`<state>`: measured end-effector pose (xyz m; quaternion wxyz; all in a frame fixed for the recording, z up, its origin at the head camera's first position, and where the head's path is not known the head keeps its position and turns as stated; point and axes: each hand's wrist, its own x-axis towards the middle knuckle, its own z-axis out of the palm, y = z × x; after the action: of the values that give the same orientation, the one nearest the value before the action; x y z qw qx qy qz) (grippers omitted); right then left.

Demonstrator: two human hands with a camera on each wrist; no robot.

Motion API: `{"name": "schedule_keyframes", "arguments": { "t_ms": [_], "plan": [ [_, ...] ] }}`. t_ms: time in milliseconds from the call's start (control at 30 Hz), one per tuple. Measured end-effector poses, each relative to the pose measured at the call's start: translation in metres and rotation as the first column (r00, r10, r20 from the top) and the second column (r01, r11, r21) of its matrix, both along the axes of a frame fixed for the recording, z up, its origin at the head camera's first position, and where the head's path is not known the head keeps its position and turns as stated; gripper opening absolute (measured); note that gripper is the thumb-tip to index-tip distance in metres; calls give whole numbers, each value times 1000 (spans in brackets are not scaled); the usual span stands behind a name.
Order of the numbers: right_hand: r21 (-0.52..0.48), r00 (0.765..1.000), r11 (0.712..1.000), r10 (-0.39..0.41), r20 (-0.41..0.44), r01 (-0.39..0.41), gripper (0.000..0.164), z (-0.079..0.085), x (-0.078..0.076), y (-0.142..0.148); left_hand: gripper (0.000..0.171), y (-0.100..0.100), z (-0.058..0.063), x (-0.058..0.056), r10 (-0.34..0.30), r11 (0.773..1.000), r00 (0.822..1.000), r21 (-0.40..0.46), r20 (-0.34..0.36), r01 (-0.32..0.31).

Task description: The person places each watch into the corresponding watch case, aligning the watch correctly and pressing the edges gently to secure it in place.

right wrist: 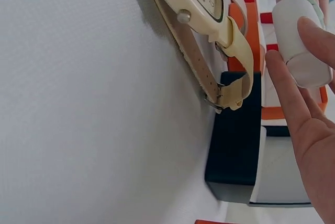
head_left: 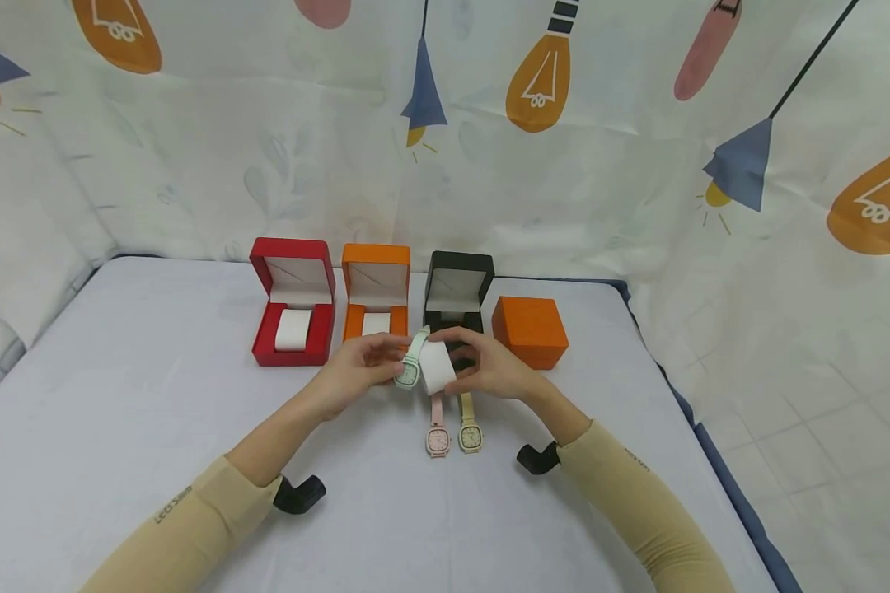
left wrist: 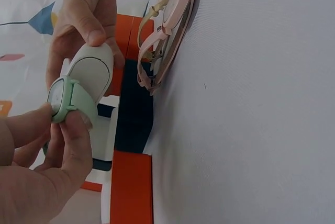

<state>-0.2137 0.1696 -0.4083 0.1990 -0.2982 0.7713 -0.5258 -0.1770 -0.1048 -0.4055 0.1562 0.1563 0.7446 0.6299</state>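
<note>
My left hand pinches a mint-green watch by its case, and the strap curves against one end of a white watch cushion. The cushion is gripped between the thumb and fingers of my right hand. In the left wrist view, the green strap overlaps the cushion's near end; whether it goes around it I cannot tell. Below the hands, a pink watch and a cream-yellow watch lie side by side on the table, straps buckled.
Behind the hands stand an open red box with a white cushion, an open orange box with another, and an open black box, partly hidden. A closed orange box is at their right. White cloth covers the table.
</note>
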Motion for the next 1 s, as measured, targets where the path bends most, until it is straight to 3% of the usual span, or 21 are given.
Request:
{"name": "schedule_keyframes", "arguments": {
  "t_ms": [267,500,1000],
  "plan": [
    [3,998,1000,-29,-47,29,75,1,0,-4,45,4,1,-1,0,999,1000,37,10,0],
    [-54,998,997,-50,-26,49,74,-5,0,-7,40,7,-1,-3,58,996,998,62,27,-60],
    [-105,996,991,-87,17,88,70,-6,0,-7,36,6,-3,-2,104,993,987,-36,-124,-109]
  ]
}}
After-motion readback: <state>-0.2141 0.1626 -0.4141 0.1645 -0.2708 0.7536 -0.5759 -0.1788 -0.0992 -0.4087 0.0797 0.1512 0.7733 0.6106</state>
